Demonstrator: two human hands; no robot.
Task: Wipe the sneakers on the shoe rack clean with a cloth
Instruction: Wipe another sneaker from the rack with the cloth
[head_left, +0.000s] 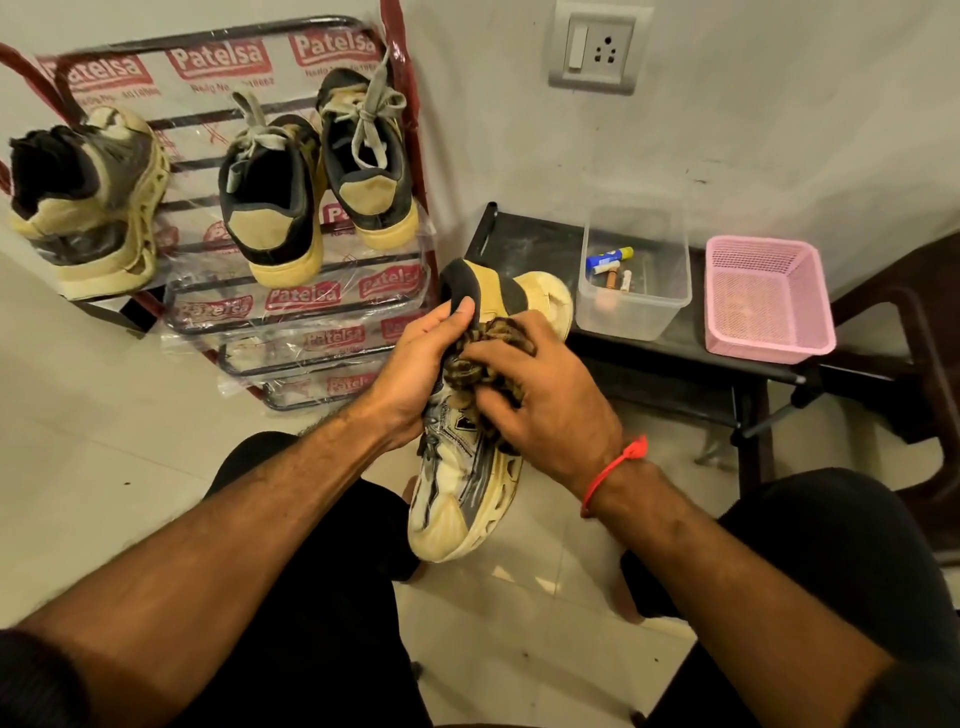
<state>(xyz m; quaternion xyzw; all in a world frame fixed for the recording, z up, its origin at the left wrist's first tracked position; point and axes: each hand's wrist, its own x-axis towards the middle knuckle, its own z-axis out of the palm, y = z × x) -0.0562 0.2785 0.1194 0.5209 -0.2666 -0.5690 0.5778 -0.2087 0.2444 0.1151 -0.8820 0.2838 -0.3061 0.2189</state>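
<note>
A cream and grey sneaker (457, 499) hangs in front of me above my knees, toe pointing toward me. My left hand (415, 364) grips it by the dark collar at the heel. My right hand (540, 400) presses a bunched brown patterned cloth (488, 358) against the sneaker's upper side, fingers curled round the cloth. On the shoe rack (208, 124) stand three more sneakers: the matching cream and grey one (88, 202) at the left, and a black and tan pair (270, 197) (369, 156) with grey laces.
The rack's bars are wrapped in clear printed plastic. A low black bench (665, 364) at the right carries a clear plastic tub (634, 275) with small items and a pink mesh basket (763, 301). A wall socket (597, 47) is above. Pale floor tiles lie below.
</note>
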